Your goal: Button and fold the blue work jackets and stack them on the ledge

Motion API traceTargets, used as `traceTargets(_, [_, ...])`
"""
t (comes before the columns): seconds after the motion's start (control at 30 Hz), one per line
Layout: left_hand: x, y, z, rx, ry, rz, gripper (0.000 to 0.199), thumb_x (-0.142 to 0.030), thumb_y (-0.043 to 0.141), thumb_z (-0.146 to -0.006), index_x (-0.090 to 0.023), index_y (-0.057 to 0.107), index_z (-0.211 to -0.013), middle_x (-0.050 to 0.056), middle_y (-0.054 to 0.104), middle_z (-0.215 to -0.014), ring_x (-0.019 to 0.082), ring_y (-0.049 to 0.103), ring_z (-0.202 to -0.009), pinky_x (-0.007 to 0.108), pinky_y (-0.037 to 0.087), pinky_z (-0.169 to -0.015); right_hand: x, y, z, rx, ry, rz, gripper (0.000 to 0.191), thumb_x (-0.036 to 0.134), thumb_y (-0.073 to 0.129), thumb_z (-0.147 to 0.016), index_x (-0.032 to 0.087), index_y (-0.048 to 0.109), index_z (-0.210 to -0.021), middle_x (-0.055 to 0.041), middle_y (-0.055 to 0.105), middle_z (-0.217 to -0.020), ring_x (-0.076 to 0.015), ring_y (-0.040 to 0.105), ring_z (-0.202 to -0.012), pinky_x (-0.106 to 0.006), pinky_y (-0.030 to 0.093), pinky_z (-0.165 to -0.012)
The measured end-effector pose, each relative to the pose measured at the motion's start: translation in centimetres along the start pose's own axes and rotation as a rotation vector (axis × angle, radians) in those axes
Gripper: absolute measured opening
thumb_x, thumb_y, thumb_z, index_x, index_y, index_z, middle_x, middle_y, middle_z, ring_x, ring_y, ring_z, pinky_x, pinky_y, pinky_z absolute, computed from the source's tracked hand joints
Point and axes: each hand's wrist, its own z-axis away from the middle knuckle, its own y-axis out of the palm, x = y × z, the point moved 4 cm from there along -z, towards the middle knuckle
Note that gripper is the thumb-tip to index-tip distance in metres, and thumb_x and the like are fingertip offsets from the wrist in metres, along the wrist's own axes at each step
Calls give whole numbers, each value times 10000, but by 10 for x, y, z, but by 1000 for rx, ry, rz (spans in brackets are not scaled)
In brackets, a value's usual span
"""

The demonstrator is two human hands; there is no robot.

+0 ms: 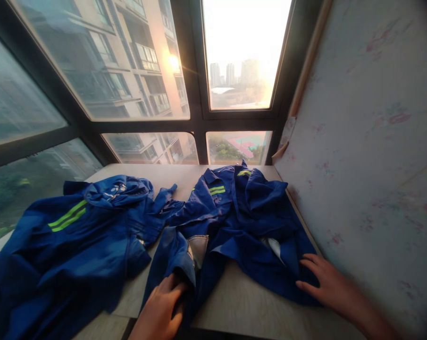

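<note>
A dark blue work garment (pixel 248 203) with bright yellow-green stripes lies spread and creased on the sill in front of me. Pale lining shows through an opening near its lower left part. My left hand (pixel 163 302) is closed on the garment's lower left edge, its fingertips partly hidden by the cloth. At the lower right edge, my right hand (pixel 322 278) rests on the fabric with its fingers spread. To the left lies a second blue work garment (pixel 86 245), with two similar stripes and a rumpled collar area; neither hand touches it.
The pale sill (pixel 248 302) runs beneath both garments. Behind it stands a dark window frame (pixel 195 94), with buildings and low sun outside. A flowered wall (pixel 369 141) closes off the right side, its wallpaper peeling near the window.
</note>
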Motion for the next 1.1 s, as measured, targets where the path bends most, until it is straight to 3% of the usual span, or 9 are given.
traceTargets(0.07, [-1,-10,-1,-43,-52,-3,307,-359,612,-802,-271,733,-1070,98,693,-1191,306,641,-1131,424,511,-975,10,-10,-11,10,9,-63,523,616,648,-722,271,720,-1109,-101,632,-1336,-341,570,-1242,-433,462,-1028])
traceTargets(0.17, [3,-24,-7,-165,-163,45,411,-536,461,-900,-224,717,-977,109,726,-1076,292,670,-1060,398,530,-909,16,-17,-36,-35,21,-139,498,655,548,-809,261,718,-1062,-97,698,-1215,-317,638,-1131,-406,487,-966])
traceTargets(0.33, [17,-36,-32,-299,-350,58,560,-567,324,-940,-139,659,-1076,169,726,-1084,331,676,-1064,431,533,-879,4,3,-95,-187,166,-186,614,627,525,-822,170,630,-1218,-149,720,-1100,-318,690,-976,-431,509,-872])
traceTargets(0.47, [15,-40,-66,-427,-264,159,538,-420,418,-919,-115,528,-1349,158,682,-1251,305,639,-1175,406,522,-952,7,29,-129,-262,185,-288,682,549,622,-749,113,582,-1272,-161,697,-1084,-296,681,-987,-417,516,-885])
traceTargets(0.6, [-12,-41,-91,-503,-62,291,591,-171,378,-855,-154,465,-1439,92,655,-1321,236,651,-1163,349,532,-966,15,39,-137,-386,181,-404,627,468,681,-668,126,632,-1191,-172,664,-1122,-300,669,-1002,-436,507,-944])
traceTargets(0.73, [-69,-27,-85,-379,283,422,581,-91,338,-858,-229,547,-1382,38,660,-1317,195,632,-1182,336,513,-1006,20,39,-121,-349,241,-614,779,501,688,-640,104,557,-1298,-220,604,-1267,-310,679,-1015,-441,527,-924])
traceTargets(0.87, [-120,19,-59,71,620,330,524,-71,435,-845,-321,634,-1260,-5,694,-1250,196,628,-1166,355,453,-1054,42,36,-86,-106,203,-799,733,510,692,-665,152,572,-1293,-151,710,-1116,-314,688,-1035,-428,547,-896])
traceTargets(0.97, [-127,49,-43,335,688,242,379,-125,558,-822,-323,695,-1116,-2,741,-1091,209,676,-1038,328,488,-968,74,37,-48,54,-39,-660,435,466,660,-743,216,698,-1097,-91,739,-1090,-304,673,-1072,-426,510,-967])
traceTargets(1.1, [-116,41,-34,342,586,265,455,-133,616,-799,-343,652,-1201,-17,719,-1146,186,661,-1066,275,487,-958,107,51,4,165,-263,-418,377,286,608,-778,250,720,-1136,-75,717,-1188,-271,649,-1129,-370,468,-1025])
